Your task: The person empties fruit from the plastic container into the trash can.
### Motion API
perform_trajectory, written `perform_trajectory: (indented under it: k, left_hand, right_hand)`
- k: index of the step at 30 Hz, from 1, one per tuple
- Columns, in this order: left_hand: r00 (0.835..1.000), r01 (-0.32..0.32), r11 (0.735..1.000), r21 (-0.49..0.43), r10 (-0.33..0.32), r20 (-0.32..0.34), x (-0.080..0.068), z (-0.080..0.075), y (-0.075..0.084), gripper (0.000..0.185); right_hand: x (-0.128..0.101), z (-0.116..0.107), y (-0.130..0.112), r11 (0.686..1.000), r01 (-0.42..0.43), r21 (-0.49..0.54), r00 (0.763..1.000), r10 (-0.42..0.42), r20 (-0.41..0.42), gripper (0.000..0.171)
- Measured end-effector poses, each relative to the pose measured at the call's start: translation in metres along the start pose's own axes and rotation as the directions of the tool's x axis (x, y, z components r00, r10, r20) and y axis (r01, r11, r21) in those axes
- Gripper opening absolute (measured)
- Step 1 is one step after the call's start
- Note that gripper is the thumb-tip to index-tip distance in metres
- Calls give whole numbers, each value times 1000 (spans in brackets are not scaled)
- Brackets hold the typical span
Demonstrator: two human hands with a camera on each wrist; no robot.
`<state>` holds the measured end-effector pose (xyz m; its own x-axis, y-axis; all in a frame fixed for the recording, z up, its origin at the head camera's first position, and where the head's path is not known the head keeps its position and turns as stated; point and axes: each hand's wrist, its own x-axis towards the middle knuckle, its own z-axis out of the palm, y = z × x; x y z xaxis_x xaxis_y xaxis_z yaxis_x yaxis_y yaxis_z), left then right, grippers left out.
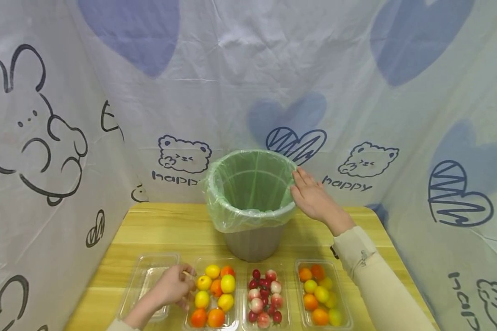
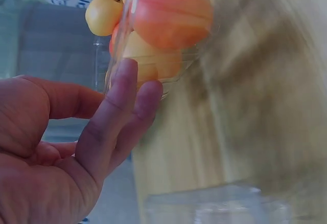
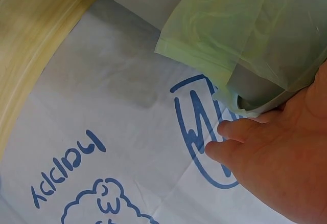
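Four trays [image 1: 149,281] line the counter's [image 1: 161,230] near edge; bin [image 1: 254,243] behind, toward far edge. Left hand [image 1: 174,286] loosely bent, fingers at left wall of second tray from left, fruit [image 1: 202,299] inside. Right hand [image 1: 313,196] flat, straight fingers touching bin rim.

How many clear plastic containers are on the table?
4, in a row nearer than the bin: leftmost container; second container, at the left hand; third container; rightmost container. None seems hidden.
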<state>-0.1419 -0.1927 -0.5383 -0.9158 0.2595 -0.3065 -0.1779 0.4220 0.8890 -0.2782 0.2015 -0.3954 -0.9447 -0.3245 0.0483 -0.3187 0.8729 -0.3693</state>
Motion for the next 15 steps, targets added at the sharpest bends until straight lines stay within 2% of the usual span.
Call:
perform_trajectory:
  k: [8, 15]
  left_hand:
    - [993, -68, 996, -63, 74, 94, -12, -5, 36, 35]
    - [988, -86, 993, -81, 96, 123, -24, -11, 68, 35]
  right_hand:
    - [1, 1, 1, 1000, 6, 6, 1000, -6, -11, 65]
    - [1, 2, 1, 1000, 8, 17, 1000, -7, -11, 65]
